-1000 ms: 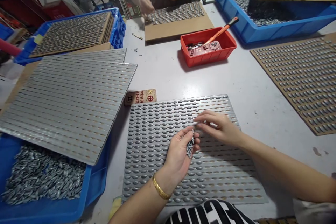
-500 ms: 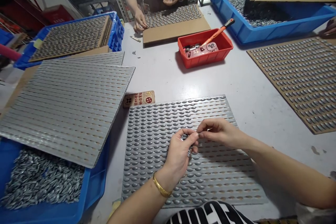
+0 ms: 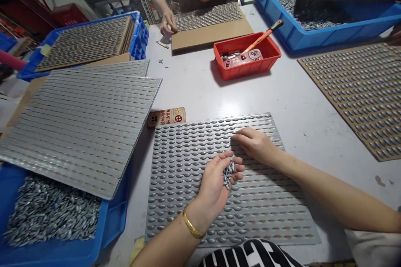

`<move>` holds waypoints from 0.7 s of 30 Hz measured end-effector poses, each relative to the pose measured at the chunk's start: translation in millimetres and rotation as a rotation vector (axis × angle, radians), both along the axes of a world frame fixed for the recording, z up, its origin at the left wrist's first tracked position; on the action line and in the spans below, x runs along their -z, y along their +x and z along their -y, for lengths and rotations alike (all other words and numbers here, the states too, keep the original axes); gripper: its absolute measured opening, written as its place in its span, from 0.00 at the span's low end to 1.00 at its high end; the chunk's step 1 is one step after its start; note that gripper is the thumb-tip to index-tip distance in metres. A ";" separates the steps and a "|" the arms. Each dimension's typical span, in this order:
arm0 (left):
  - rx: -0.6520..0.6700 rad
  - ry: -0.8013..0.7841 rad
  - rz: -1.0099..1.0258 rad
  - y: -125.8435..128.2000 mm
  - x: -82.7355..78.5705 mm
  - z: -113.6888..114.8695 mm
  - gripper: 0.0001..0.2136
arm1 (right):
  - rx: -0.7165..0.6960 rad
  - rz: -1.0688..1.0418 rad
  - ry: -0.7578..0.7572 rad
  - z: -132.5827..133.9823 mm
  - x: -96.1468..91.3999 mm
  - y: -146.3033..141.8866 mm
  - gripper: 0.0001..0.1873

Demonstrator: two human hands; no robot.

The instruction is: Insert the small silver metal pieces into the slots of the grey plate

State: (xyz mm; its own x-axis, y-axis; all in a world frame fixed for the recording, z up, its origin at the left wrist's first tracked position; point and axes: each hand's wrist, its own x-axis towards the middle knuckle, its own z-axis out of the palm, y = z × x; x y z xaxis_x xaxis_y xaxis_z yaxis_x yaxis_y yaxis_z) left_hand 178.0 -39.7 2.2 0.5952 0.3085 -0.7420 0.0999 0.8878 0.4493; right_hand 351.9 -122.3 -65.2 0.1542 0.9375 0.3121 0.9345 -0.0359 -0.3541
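Observation:
My left hand (image 3: 213, 181) is cupped, palm up, around several small grey spindle-shaped metal pieces (image 3: 228, 175). It hovers over the middle of a grey slotted board (image 3: 278, 221). Rows of the same pieces sit along the board's slots on the left side, while the right side shows slots without pieces. Beyond the left hand, my right hand (image 3: 257, 145) has its fingers pinched together at an upper row, at the right end of the seated pieces. Whatever is between those fingertips is hidden.
Left: stacked grey boards (image 3: 78, 125) over a blue bin (image 3: 117, 212) of loose pieces. A phone-like decorated case (image 3: 167, 117) touches the board's far edge. Ahead: a red tray (image 3: 247, 69) and a co-worker's hand (image 3: 169, 21) at another board. Right: a filled brown board (image 3: 354, 91) and blue bin (image 3: 313, 37).
My right hand has moved from the left hand's fingertips up and slightly left to an upper row of the board. My left hand has opened somewhat, showing the pieces in its palm.

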 end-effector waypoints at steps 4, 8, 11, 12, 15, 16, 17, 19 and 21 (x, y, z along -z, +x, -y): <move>0.031 0.027 0.009 -0.7 0.3 1.1 0.09 | -0.038 0.131 -0.084 -0.9 -4.1 0.7 0.13; 0.050 0.040 0.030 -1.5 0.5 1.2 0.11 | -0.039 0.162 -0.117 -0.9 -6.0 3.1 0.12; 0.033 0.063 0.049 -2.0 2.7 1.8 0.10 | -0.019 0.095 -0.092 -0.9 -7.1 3.0 0.13; 0.025 0.075 0.059 -2.1 4.0 1.9 0.08 | -0.012 0.037 -0.065 -0.4 -9.7 1.6 0.13; 0.011 0.095 0.085 -1.8 8.4 1.8 0.08 | -0.005 -0.264 0.018 2.9 -26.5 -6.8 0.11; 0.010 0.098 0.093 -1.6 9.6 1.7 0.09 | -0.011 -0.393 0.023 4.6 -34.1 -10.6 0.10; 0.009 0.100 0.099 -1.2 10.7 1.7 0.09 | -0.025 -0.523 0.005 6.3 -41.6 -14.3 0.10; 0.005 0.106 0.107 -0.4 12.2 2.1 0.10 | -0.070 -0.734 -0.062 9.7 -54.2 -20.5 0.10; 0.007 0.110 0.111 0.4 13.0 2.9 0.11 | -0.092 -0.887 -0.128 12.5 -60.9 -23.6 0.09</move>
State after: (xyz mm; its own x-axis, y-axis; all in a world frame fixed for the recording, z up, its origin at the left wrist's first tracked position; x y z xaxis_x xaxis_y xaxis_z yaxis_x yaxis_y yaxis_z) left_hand 178.4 -42.6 -10.8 0.6737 0.3802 -0.6337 0.0499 0.8321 0.5524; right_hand 328.3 -134.8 -4.4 0.2109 0.9775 0.0063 0.3210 -0.0631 -0.9450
